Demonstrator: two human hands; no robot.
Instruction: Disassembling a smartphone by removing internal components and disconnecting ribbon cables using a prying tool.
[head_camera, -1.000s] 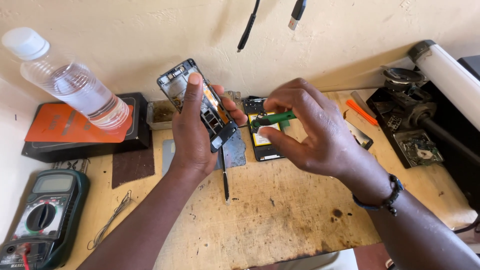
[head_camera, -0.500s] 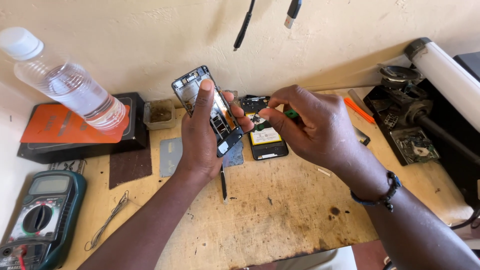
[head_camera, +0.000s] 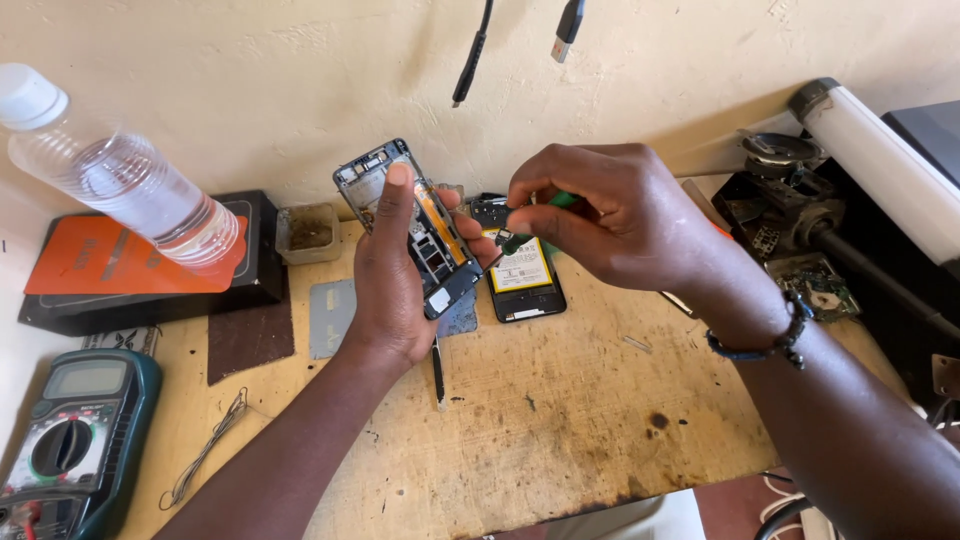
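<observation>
We hold the opened black phone frame with its exposed boards and orange flex strip (head_camera: 415, 235) upright in our left hand (head_camera: 395, 290), thumb pressed along its face and fingers clamped around the back, above the rear of the worn wooden bench (head_camera: 560, 420). Our right hand (head_camera: 620, 215) is pinched shut on a small green-handled screwdriver (head_camera: 525, 230), its tip angled toward the frame's right edge, about mid-height; whether it touches a screw we cannot tell.

To do this well, we judge the frame should stay steady against the thumb, the driver square to the screw head, and the pressure light, so the tip does not slip onto the flex strip.

On the bench just behind our hands lies a second dark phone body with a white-labelled battery (head_camera: 522, 275). A slim black tool (head_camera: 438, 370) lies under the left wrist. Further left are a grey metal plate (head_camera: 328, 318), a small tray of bits (head_camera: 308, 232), a black box with an orange lid (head_camera: 140, 265) bearing a tilted clear plastic water bottle (head_camera: 120, 180), and a teal multimeter (head_camera: 70, 435). Dismantled parts (head_camera: 800, 210) sit at right, and cables (head_camera: 475, 50) hang down the cream wall.
</observation>
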